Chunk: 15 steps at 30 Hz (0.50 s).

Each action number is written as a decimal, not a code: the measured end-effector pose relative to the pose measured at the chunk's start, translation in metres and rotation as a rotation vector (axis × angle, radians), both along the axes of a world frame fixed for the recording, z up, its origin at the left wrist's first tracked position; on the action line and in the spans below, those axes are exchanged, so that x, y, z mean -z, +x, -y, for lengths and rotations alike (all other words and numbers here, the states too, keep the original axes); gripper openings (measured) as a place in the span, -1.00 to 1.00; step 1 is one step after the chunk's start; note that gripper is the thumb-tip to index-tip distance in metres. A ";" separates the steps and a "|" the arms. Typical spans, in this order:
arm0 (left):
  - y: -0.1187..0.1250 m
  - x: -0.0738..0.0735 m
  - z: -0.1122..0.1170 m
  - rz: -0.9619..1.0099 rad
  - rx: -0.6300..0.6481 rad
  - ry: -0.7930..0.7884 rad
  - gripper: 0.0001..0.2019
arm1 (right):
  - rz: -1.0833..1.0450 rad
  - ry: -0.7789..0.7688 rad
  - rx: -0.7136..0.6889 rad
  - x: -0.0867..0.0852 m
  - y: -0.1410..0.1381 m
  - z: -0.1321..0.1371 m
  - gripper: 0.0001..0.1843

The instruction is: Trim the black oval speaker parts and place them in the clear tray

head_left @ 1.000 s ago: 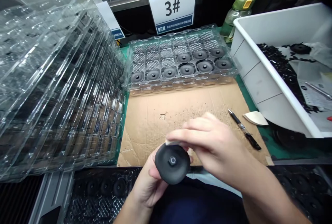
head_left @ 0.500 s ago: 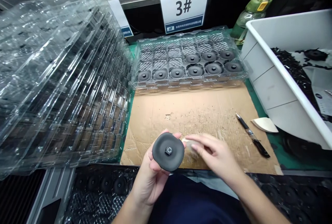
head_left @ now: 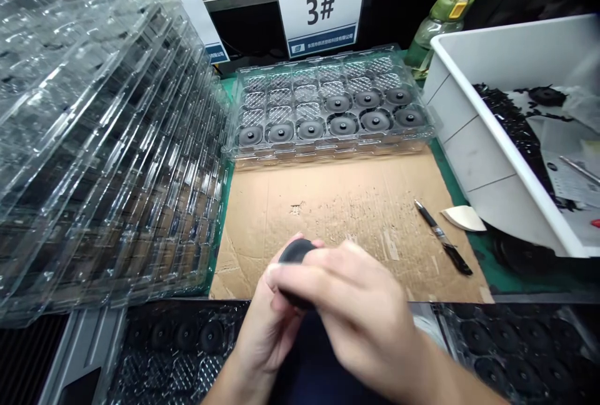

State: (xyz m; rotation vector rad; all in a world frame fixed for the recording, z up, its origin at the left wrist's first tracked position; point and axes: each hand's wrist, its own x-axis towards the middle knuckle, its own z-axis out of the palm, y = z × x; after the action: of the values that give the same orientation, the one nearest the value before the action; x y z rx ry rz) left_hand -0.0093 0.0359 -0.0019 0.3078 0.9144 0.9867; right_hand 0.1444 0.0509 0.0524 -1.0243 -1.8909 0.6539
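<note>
My left hand (head_left: 269, 317) is closed around a round black rubber-looking disc (head_left: 296, 251), gripping it by its edge from below. Lying across the disc's face is my right hand (head_left: 356, 299), fingers bent and somewhat blurred, covering most of the disc and its centre nub. Whatever sits under the right fingertips is hidden. Both hands are over the near edge of a cardboard sheet (head_left: 262, 205). Beyond it, a clear plastic tray (head_left: 300, 150) holds several similar black discs in its front and right pockets.
A tall stack of clear trays (head_left: 107, 161) stands at left. On the right are a black pen-like tool (head_left: 443, 237), a cream wedge (head_left: 464, 218) and a white bin (head_left: 497, 117) with black scraps. A green bottle (head_left: 429, 33) stands behind. More trays of discs (head_left: 178, 349) lie below the table edge.
My right hand has moved left and nearer, from beside the disc to over its face. The whitish piece between its fingers is now out of sight. My left hand still holds the disc.
</note>
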 end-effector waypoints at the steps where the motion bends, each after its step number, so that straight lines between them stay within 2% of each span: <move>1: -0.001 0.000 0.001 -0.013 -0.020 -0.001 -0.40 | 0.083 -0.046 0.005 -0.001 -0.001 0.000 -0.66; 4: 0.000 -0.003 0.002 -0.011 -0.070 0.015 -0.45 | 0.211 -0.106 0.062 0.001 -0.002 0.001 -0.66; 7: 0.004 -0.006 -0.001 0.026 -0.039 0.005 -0.47 | 0.006 -0.048 0.023 0.006 -0.001 -0.001 -0.68; 9: 0.005 -0.006 -0.004 0.014 -0.064 -0.012 -0.46 | -0.072 -0.162 0.060 0.017 0.004 -0.005 -0.72; 12: 0.001 -0.004 -0.007 0.024 -0.111 -0.014 -0.41 | -0.043 -0.429 0.185 0.051 0.019 -0.006 -0.79; 15: -0.003 -0.004 -0.009 0.061 -0.119 -0.007 -0.41 | 0.032 -0.492 0.257 0.095 0.032 0.003 -0.78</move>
State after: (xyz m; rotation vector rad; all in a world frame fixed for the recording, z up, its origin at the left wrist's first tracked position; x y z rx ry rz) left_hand -0.0126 0.0444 0.0023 0.2180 0.8889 1.0963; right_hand 0.1762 0.0476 -0.0422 -1.5659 -1.6170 0.9780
